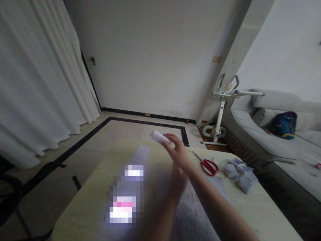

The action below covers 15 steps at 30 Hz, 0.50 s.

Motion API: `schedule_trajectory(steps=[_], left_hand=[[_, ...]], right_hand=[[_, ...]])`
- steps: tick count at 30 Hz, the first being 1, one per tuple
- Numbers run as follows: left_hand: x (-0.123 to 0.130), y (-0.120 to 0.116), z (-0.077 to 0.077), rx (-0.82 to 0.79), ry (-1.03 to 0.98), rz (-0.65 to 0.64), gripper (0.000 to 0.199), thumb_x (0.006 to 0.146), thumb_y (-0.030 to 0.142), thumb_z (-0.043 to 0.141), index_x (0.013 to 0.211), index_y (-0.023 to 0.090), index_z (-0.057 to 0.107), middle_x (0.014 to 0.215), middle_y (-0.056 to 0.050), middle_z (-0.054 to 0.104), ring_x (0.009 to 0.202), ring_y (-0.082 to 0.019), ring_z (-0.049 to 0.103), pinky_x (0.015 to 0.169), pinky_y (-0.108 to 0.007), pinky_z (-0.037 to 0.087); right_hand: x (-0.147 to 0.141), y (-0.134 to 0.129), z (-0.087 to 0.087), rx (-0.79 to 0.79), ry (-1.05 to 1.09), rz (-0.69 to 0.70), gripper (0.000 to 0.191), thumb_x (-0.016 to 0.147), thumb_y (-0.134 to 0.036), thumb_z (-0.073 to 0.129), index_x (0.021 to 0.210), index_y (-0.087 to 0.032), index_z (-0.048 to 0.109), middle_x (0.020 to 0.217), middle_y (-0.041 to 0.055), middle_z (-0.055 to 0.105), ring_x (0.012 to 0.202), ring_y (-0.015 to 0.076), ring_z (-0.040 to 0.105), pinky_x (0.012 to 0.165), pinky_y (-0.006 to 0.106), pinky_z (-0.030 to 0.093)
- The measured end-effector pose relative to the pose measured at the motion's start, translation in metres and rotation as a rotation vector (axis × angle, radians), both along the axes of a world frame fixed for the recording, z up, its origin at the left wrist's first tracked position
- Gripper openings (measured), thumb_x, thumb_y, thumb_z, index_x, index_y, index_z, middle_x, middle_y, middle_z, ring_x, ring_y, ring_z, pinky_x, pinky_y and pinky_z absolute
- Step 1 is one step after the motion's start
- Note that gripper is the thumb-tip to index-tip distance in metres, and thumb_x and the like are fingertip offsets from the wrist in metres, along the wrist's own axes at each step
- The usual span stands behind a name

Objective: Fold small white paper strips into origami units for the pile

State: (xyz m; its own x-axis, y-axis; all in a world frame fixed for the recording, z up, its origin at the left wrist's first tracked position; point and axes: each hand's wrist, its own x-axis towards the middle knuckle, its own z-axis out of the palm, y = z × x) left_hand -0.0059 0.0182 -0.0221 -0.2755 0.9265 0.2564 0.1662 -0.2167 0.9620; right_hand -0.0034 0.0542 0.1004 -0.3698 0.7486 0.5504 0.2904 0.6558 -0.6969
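My right hand (177, 152) is raised above the far part of the table, closed on a piece of white paper (158, 136) that looks folded or rolled. The paper's free end points up and to the left. My left hand (178, 179) is lower, beside the right wrist; it is blurred and its fingers are hidden. Beneath my forearms lies a grey sheet (193, 217), cloth or paper. A flat pale strip of paper (141, 154) rests on the table left of the hands. To the right are scissors (210, 167) with red handles.
Crumpled grey-white pieces (242, 175) lie at the table's (263, 204) right side. A bright, pixelated object (125, 197) is on the left. Beyond stand a white exercise machine (220, 117), a grey sofa (265, 144) and a white curtain (42, 73).
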Motion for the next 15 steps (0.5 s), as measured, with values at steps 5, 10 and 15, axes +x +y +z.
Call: schedule_trajectory(steps=[5,10,15], left_hand=[[-0.008,-0.002,0.018,0.001,-0.289,0.065,0.034,0.083,0.037,0.036,0.082,0.014,0.061,0.089,-0.009,0.066,0.084,-0.021,0.062,0.075,-0.034,0.048],[-0.001,-0.009,0.024,-0.079,-0.28,-0.058,0.04,0.081,0.049,0.047,0.082,0.014,0.064,0.08,-0.007,0.067,0.075,-0.02,0.063,0.068,-0.03,0.049],[-0.003,-0.012,0.02,-0.096,-0.263,0.01,0.032,0.074,0.045,0.059,0.084,0.014,0.063,0.074,-0.002,0.066,0.07,-0.017,0.061,0.061,-0.024,0.047]], right_hand=[[0.084,-0.013,-0.022,0.006,-0.054,-0.208,0.021,0.085,-0.032,0.054,0.097,-0.02,0.065,0.102,0.0086,0.062,0.094,0.0209,0.058,0.083,0.032,0.045],[0.118,-0.022,-0.065,-0.009,-0.208,-0.304,0.023,0.079,-0.027,0.06,0.101,-0.021,0.065,0.106,0.0094,0.061,0.101,0.0235,0.056,0.088,0.036,0.044],[0.134,-0.045,-0.062,-0.008,-0.345,-0.286,0.039,0.076,-0.032,0.065,0.114,-0.027,0.06,0.12,0.0096,0.055,0.111,0.0267,0.052,0.093,0.041,0.042]])
